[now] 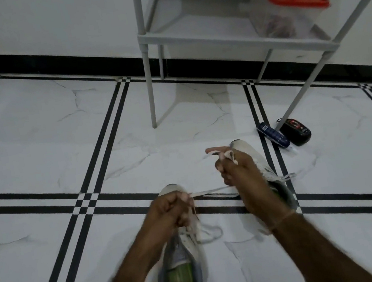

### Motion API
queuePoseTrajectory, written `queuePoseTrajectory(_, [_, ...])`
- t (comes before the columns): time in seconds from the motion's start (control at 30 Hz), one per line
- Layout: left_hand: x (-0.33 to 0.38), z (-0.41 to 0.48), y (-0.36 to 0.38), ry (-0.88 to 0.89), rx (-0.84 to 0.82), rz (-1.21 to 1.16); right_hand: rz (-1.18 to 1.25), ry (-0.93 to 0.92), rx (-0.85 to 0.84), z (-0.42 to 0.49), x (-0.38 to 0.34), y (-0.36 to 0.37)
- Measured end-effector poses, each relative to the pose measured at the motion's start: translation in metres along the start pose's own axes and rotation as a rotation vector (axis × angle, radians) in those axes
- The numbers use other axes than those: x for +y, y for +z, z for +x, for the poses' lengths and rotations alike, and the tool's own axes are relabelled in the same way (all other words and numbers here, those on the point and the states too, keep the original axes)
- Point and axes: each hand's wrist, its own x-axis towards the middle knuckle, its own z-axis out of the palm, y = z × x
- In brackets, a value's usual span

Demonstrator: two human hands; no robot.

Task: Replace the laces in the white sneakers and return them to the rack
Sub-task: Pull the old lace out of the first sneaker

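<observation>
Two white sneakers stand on the tiled floor. The near sneaker (181,258) has a grey collar and a green insole, and its toe points away from me. My left hand (169,210) hovers over its lacing area and pinches a white lace (210,192). The lace runs taut to the right into my right hand (234,169), which grips it with loose ends sticking out on top. The second sneaker (266,169) lies behind my right hand, mostly hidden. The grey rack (212,36) stands beyond, against the wall.
A clear box with a red lid (289,2) sits on the rack's lower shelf. A dark blue bottle (273,135) and a black tin (296,130) lie on the floor by the rack's right leg. A black skirting runs along the wall.
</observation>
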Motion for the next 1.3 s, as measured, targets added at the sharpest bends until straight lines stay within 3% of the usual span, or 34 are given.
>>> queuePoseTrajectory(0.1, [0.015,0.006,-0.002,0.041,0.030,-0.006,-0.247,-0.038,-0.186,-0.019,0.005,0.009])
queuePoseTrajectory(0.17, [0.024,0.010,0.007,0.046,0.048,-0.009,-0.152,-0.043,-0.236,-0.028,0.016,0.025])
queuePoseTrajectory(0.33, [0.038,0.016,0.024,-0.069,0.124,-0.197,0.141,-0.009,-0.003,-0.037,0.017,0.044])
queuePoseTrajectory(0.47, [0.042,0.017,0.043,-0.140,0.005,-0.277,0.337,0.021,0.042,-0.040,0.004,0.045])
queuePoseTrajectory(0.7, [0.028,0.015,0.030,-0.141,-0.056,-0.083,0.751,0.211,0.277,-0.020,-0.020,0.010])
queuePoseTrajectory(0.73, [0.024,0.015,0.023,-0.137,-0.053,-0.038,0.683,0.178,0.279,-0.021,-0.025,0.001])
queuePoseTrajectory(0.8, [0.021,0.016,0.017,-0.128,-0.057,0.014,0.232,0.043,0.219,-0.029,-0.019,-0.011])
queuePoseTrajectory(0.87, [0.024,0.020,0.024,-0.118,-0.056,0.032,-0.176,-0.077,0.016,-0.039,-0.005,-0.007])
queuePoseTrajectory(0.9, [0.027,0.022,0.032,-0.108,-0.053,0.021,-0.261,-0.096,-0.054,-0.043,0.001,-0.003])
queuePoseTrajectory(0.97, [0.030,0.025,0.047,-0.093,-0.031,-0.051,-0.274,-0.143,-0.062,-0.048,0.011,0.002])
queuePoseTrajectory(1.1, [0.032,0.024,0.066,-0.080,0.052,-0.101,-0.339,-0.218,0.152,-0.056,0.016,-0.013])
queuePoseTrajectory(1.23, [0.037,0.021,0.084,0.002,0.030,0.045,-0.136,-0.244,0.217,-0.070,0.021,-0.018])
queuePoseTrajectory(1.3, [0.038,0.022,0.091,0.072,0.045,0.175,-0.147,-0.265,0.249,-0.073,0.026,-0.022])
